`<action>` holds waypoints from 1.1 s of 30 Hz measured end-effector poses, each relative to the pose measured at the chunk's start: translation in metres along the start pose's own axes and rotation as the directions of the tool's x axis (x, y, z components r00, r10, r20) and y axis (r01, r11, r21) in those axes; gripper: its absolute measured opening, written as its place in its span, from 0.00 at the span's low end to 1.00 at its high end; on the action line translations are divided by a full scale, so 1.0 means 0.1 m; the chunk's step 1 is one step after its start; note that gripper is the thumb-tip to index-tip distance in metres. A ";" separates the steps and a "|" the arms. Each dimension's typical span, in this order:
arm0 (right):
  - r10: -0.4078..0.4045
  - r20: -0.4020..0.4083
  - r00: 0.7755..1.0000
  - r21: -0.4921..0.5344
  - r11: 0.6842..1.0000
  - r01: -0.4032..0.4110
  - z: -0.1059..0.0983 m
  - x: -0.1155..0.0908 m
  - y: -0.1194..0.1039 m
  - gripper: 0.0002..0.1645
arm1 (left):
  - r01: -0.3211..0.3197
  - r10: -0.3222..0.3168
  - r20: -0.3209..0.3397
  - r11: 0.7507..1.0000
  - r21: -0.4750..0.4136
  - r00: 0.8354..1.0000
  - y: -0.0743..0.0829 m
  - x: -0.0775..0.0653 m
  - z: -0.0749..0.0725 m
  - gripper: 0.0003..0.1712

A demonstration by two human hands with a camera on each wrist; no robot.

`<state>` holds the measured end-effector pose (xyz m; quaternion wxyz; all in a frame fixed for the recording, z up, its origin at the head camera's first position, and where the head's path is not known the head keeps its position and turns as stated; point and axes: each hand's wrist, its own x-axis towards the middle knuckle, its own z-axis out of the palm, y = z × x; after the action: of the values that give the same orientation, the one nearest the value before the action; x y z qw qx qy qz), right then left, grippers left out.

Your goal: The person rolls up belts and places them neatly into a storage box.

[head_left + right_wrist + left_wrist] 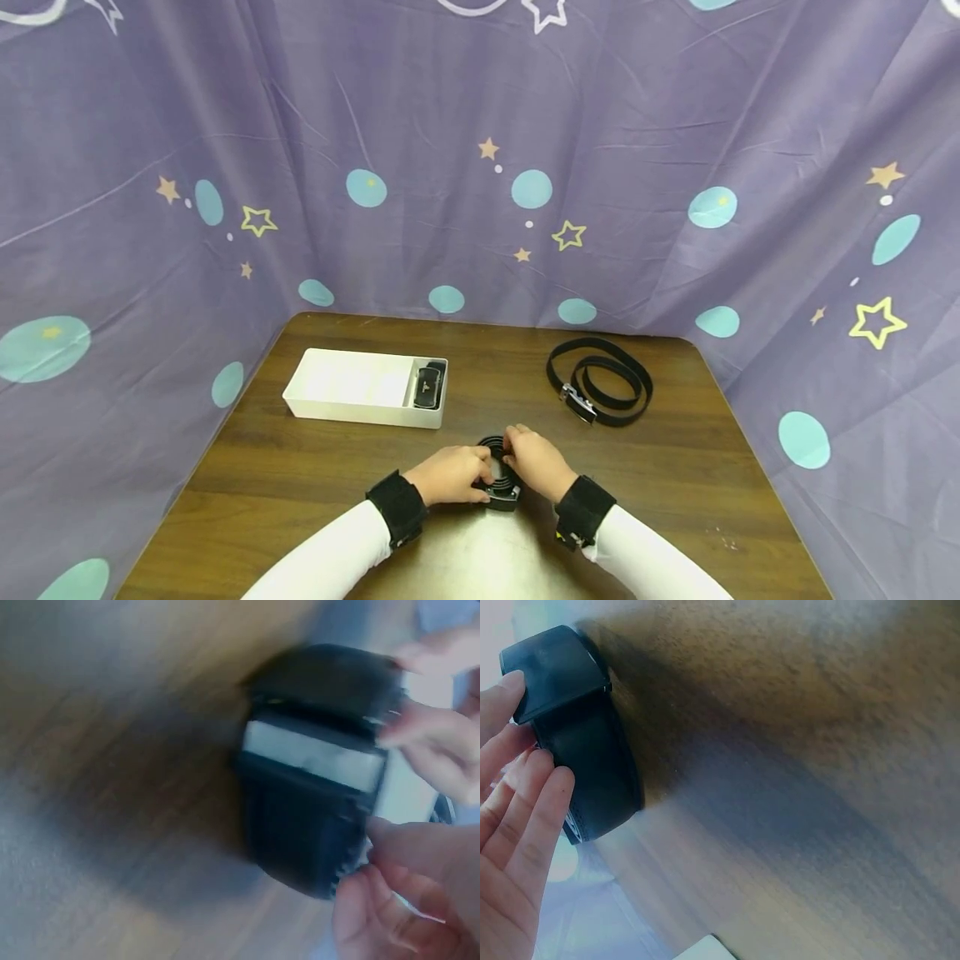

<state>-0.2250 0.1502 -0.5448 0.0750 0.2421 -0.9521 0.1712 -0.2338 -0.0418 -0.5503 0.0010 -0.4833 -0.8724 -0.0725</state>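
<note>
A black belt [592, 765] is rolled into a coil near the front middle of the table, its buckle [504, 503] on the side toward me. My left hand [453, 475] holds the coil from the left; in the left wrist view its thumb lies on the buckle and its fingers touch the strap's edge. From the right, my right hand [537, 460] pinches the coil's rim between thumb and fingers, as the right wrist view shows, though blurred. Part of the coil is hidden behind both hands.
Left of centre stands a white box [352, 417] with a narrow compartment at its right end, where another rolled black belt [428, 387] lies. A loosely looped black belt [637, 377] with a silver buckle lies at the back right. A patterned purple curtain [450, 125] hangs behind the table.
</note>
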 end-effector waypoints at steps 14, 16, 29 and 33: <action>0.104 -0.030 0.994 -0.325 0.940 -0.108 0.22 0.18 -0.21 0.03 | -0.068 0.103 -0.143 0.970 0.232 0.984 0.16 -0.08 0.05 0.11; 0.108 -0.017 0.994 -0.350 0.931 -0.107 0.23 0.22 -0.18 0.03 | -0.066 0.099 -0.113 0.961 0.267 0.989 0.23 -0.04 0.06 0.12; 0.213 -0.143 0.967 -0.296 0.923 -0.247 0.14 0.49 0.57 0.07 | -0.165 0.165 0.005 0.986 0.028 0.986 0.60 -0.11 0.25 0.19; 0.209 -0.188 0.960 -0.268 0.929 -0.255 0.12 0.45 0.73 0.08 | -0.162 0.167 0.025 0.979 -0.124 0.986 0.42 -0.42 0.20 0.18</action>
<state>-0.3002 0.1865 -0.5674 0.1630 0.0997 -0.9800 0.0562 -0.1744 -0.0530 -0.5679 -0.0378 -0.5543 -0.8233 -0.1164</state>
